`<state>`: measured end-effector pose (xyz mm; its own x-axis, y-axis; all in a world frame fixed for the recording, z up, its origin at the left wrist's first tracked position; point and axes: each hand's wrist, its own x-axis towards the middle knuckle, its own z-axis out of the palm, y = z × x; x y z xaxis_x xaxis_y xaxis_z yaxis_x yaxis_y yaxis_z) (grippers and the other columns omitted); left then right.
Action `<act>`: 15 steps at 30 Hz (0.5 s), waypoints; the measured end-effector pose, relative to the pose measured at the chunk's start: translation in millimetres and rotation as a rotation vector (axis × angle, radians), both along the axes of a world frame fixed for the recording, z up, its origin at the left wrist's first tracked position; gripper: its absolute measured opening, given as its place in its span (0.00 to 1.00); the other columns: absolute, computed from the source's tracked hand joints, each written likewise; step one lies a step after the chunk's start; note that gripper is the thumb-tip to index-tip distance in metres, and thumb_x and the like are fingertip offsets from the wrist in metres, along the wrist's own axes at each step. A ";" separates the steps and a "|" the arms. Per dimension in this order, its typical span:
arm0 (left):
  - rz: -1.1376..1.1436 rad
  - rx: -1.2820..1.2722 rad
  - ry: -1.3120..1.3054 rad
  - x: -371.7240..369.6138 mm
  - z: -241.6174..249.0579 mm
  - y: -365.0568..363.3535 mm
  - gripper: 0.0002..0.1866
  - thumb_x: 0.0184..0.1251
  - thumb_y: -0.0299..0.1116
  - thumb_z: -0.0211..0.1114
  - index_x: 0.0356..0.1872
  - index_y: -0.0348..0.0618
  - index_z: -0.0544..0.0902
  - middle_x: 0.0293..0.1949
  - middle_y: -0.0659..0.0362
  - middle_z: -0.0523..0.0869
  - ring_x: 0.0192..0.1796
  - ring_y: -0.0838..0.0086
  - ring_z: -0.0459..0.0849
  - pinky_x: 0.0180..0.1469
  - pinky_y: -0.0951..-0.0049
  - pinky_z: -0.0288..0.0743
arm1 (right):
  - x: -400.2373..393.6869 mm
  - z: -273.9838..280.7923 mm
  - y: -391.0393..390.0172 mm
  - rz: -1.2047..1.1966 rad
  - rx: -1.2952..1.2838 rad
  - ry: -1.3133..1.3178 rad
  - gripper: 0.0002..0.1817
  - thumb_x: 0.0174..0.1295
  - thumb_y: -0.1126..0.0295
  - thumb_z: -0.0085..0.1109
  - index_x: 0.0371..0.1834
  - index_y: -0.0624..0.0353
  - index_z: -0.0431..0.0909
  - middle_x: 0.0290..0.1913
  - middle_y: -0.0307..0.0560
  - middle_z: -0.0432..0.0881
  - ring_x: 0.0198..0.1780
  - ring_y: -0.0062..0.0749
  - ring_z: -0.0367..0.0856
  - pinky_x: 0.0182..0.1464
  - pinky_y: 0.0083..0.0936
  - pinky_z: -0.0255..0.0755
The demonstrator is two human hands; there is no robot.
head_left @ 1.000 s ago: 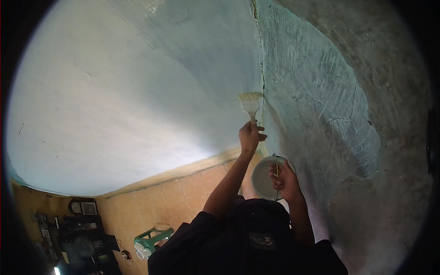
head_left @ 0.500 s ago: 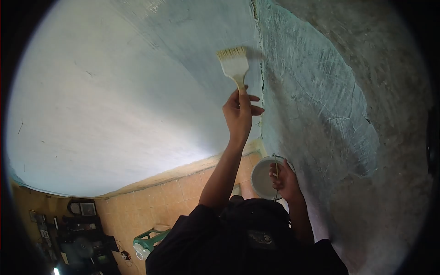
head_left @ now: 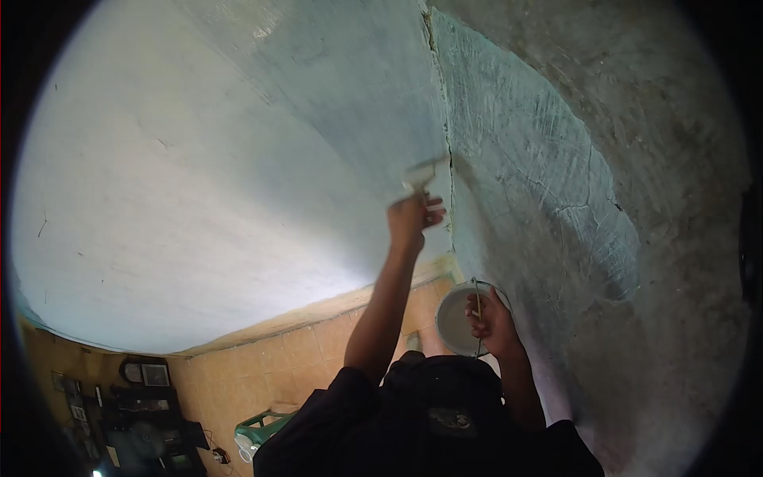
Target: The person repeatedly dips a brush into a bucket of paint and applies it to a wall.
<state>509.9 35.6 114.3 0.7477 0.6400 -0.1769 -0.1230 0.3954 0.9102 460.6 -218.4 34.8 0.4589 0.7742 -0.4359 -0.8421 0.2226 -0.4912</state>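
My left hand (head_left: 408,222) is closed around the handle of a wide, flat paintbrush (head_left: 420,176), its other fingers partly spread. Motion blurs the brush, and its bristles lie against the pale painted wall (head_left: 302,183) just left of the cracked corner. Lower down, my right hand (head_left: 494,324) grips the thin wire handle of a bucket (head_left: 453,319). Whitish-grey liquid shows inside the bucket, partly covered by my fingers.
To the right rises a rough grey wall (head_left: 675,238) with a patch of bluish paint (head_left: 524,135). Orange tiles (head_left: 294,350) cover the floor below. A green plastic stool (head_left: 258,429) and dark shelving with electronics (head_left: 151,413) stand at lower left.
My left hand has brought the paintbrush down along the wall, and its bristles now tilt toward the corner. My right hand still holds the bucket in nearly the same place.
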 end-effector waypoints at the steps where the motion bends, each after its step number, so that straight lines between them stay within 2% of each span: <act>1: -0.001 0.020 -0.060 -6.0 36.1 0.7 0.21 0.69 0.36 0.55 0.47 0.21 0.77 0.36 0.43 0.86 0.24 0.64 0.86 0.26 0.73 0.81 | -0.2 -0.3 -0.2 -0.001 0.002 0.000 0.29 0.73 0.40 0.41 0.50 0.58 0.74 0.33 0.39 0.76 0.21 0.17 0.61 0.21 0.13 0.53; 3: 0.010 0.191 -0.117 -24.0 101.7 -16.6 0.18 0.72 0.33 0.53 0.50 0.25 0.78 0.35 0.46 0.86 0.26 0.68 0.86 0.29 0.72 0.82 | 1.1 -2.2 0.4 0.001 0.000 0.007 0.27 0.73 0.42 0.41 0.50 0.56 0.73 0.33 0.39 0.76 0.21 0.16 0.61 0.20 0.13 0.52; 4: 0.031 0.287 -0.184 -28.5 122.5 -26.2 0.19 0.74 0.35 0.52 0.52 0.25 0.77 0.35 0.47 0.86 0.26 0.68 0.86 0.27 0.72 0.82 | 1.2 -4.1 1.0 0.004 0.001 0.010 0.27 0.73 0.42 0.41 0.50 0.56 0.73 0.33 0.39 0.76 0.21 0.16 0.61 0.20 0.13 0.52; 8: 0.132 0.533 -0.388 -14.4 144.7 -30.6 0.23 0.77 0.41 0.52 0.56 0.27 0.75 0.35 0.48 0.86 0.26 0.67 0.87 0.24 0.73 0.81 | 1.6 -8.5 0.5 0.015 0.010 0.006 0.28 0.73 0.42 0.41 0.51 0.57 0.73 0.33 0.39 0.76 0.21 0.16 0.62 0.20 0.14 0.53; 11: 0.098 0.460 -0.353 15.6 93.1 -6.2 0.23 0.77 0.43 0.52 0.58 0.30 0.74 0.36 0.49 0.85 0.26 0.67 0.87 0.24 0.73 0.81 | 2.2 -8.3 -2.3 0.025 0.007 -0.005 0.29 0.73 0.41 0.41 0.51 0.58 0.74 0.34 0.39 0.76 0.21 0.17 0.62 0.21 0.14 0.53; 15: 0.089 0.510 -0.126 21.6 -29.2 -11.8 0.24 0.78 0.45 0.51 0.57 0.31 0.74 0.33 0.52 0.84 0.24 0.69 0.86 0.21 0.74 0.79 | -0.3 -2.5 -8.5 0.010 0.032 -0.037 0.29 0.73 0.41 0.41 0.51 0.58 0.73 0.34 0.40 0.76 0.21 0.17 0.62 0.21 0.14 0.53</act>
